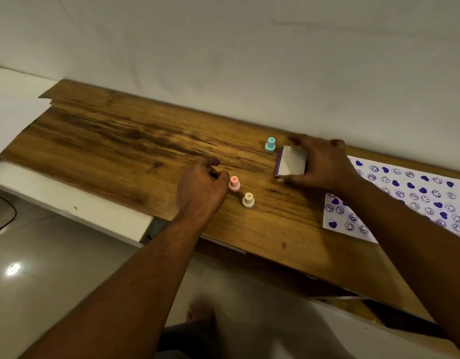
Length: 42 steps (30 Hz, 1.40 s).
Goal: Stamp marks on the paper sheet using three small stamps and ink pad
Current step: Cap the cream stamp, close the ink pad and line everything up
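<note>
Two bare forearms, no sleeves, watch or rings visible. Purple ink stain on a left hand (201, 189) fingertip. Possibly dark trousers below, blurred.

1. Left forearm reaching forward and slightly right, bare, wrist straight.
2. Left hand (201, 189) loosely curled, knuckles up, fingertips just left of the pink stamp (234, 183), contact unclear.
3. Right forearm stretched in from the lower right, well to the right of the pink stamp, bare.
4. Right hand (324, 164) palm down, up and to the right of the pink stamp, fingers spread wide.
5. Right thumb and fingers closed around a small white-topped box from both ends.
</note>
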Each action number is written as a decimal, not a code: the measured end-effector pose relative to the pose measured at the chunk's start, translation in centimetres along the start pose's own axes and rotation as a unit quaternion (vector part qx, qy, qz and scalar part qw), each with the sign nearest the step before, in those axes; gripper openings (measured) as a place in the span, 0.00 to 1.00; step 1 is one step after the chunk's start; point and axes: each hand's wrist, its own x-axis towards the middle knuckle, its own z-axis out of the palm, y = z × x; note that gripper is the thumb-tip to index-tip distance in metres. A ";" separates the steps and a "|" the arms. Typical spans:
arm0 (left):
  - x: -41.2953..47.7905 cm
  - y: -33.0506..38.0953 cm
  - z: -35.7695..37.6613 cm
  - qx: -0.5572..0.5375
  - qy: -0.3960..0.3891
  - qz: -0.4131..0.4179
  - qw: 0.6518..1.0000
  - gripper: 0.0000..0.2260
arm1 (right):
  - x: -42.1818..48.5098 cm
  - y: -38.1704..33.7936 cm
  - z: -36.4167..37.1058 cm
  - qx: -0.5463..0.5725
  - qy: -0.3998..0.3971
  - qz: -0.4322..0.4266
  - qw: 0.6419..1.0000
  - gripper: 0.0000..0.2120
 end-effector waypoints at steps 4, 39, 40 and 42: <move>-0.1 0.2 -0.1 -0.002 -0.001 -0.004 1.000 0.16 | -0.6 1.1 0.1 0.001 -0.023 0.016 1.000 0.54; 0.3 -0.2 0.4 0.003 -0.004 -0.010 1.000 0.16 | 8.2 -1.7 1.8 -0.030 0.043 0.079 0.996 0.24; 0.3 -0.1 0.4 0.004 -0.003 -0.009 1.000 0.16 | 8.0 -1.9 1.6 -0.028 0.038 0.078 0.996 0.25; 0.2 -0.1 0.4 0.005 -0.002 -0.010 1.000 0.16 | 7.6 -2.3 1.2 -0.019 0.034 0.078 0.996 0.28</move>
